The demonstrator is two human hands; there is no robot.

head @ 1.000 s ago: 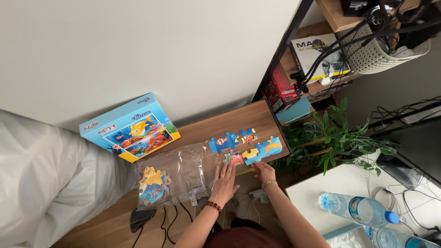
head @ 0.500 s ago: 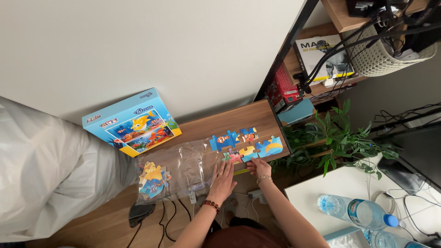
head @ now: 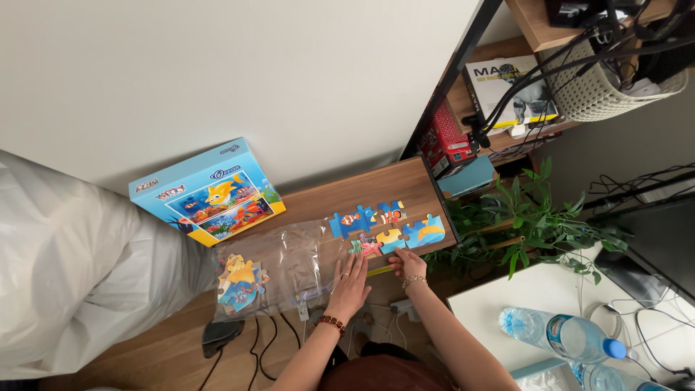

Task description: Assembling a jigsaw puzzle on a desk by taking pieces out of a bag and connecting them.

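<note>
Left hand (head: 351,284) spread flat on the wooden surface (head: 384,190), holding nothing. Right hand (head: 407,264) fingertips pressing the joined puzzle pieces (head: 387,229) just ahead. Only a few pieces joined; most left loose in the clear bag (head: 279,275), beside the left hand

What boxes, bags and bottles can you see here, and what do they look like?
Flat blue cardboard puzzle box: leaning by the white wall, yellow fish picture on the lid.
Clear plastic bag: on the wooden desk, loose colourful puzzle pieces inside, beside the left hand.
Red box: on the low shelf.
White box with a dark picture: on the shelf above.
Clear plastic water bottle with blue cap: lying on the white table.
</note>
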